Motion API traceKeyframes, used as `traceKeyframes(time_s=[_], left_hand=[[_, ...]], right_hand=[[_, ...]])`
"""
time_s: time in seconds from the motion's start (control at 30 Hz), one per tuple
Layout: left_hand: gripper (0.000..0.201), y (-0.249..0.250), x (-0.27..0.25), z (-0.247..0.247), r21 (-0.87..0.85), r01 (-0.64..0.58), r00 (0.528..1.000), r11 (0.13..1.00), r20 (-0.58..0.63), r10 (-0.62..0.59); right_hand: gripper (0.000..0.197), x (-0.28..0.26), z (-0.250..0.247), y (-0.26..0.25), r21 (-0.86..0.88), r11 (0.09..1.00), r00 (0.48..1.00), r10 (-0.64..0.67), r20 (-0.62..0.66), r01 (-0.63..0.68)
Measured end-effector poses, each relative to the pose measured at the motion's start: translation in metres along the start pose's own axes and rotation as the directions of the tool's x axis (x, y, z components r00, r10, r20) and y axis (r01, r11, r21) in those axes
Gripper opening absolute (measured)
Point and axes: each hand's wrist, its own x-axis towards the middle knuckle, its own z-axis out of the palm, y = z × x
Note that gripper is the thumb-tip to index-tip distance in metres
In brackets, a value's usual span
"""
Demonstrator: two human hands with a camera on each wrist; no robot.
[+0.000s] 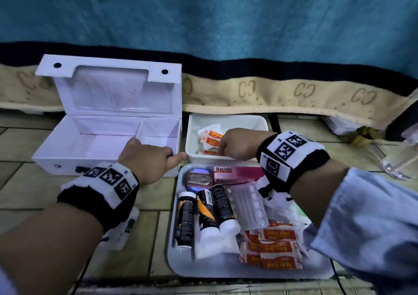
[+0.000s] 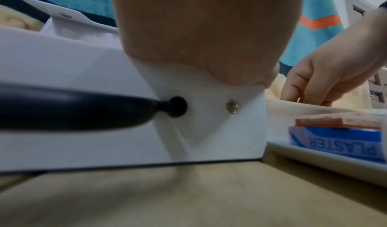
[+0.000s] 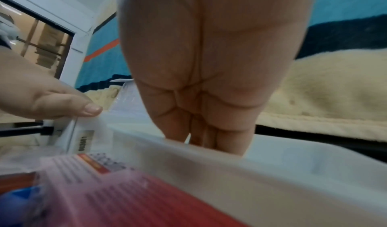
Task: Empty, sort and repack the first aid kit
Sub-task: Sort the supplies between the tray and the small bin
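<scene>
While the first aid box sits open at ten o'clock, both your hands hover near the white tub.

Your left hand rests on the box's right front corner, thumb out, other fingers hidden. Your right hand reaches into the tub at twelve o'clock over orange-printed packets; whether it pinches one, you cannot tell. Toward six o'clock lies the sorting tray.

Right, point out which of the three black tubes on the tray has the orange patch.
The middle black tube, with an orange swoosh and a barcode near its top; the tubes either side are plain black with small print.
</scene>
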Motion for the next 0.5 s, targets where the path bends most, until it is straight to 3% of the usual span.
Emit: traceKeyframes(time_s=[0.2, 0.5], left_hand=[[0.044, -0.001, 0.001, 0.001, -0.026, -0.007, 1.000, 1.000, -0.006, 0.006], [0.068, -0.002, 0.001, 0.000, 0.048, -0.062, 0.997, 0.997, 0.051, 0.060]], right_hand=[[0.018, 0.008, 0.006, 0.013, 0.175, 0.984, 0.992, -0.003, -0.128, 0.025], [0.029, 0.019, 0.008, 0.011, 0.063, 0.998, 0.969, 0.012, -0.248, 0.004]])
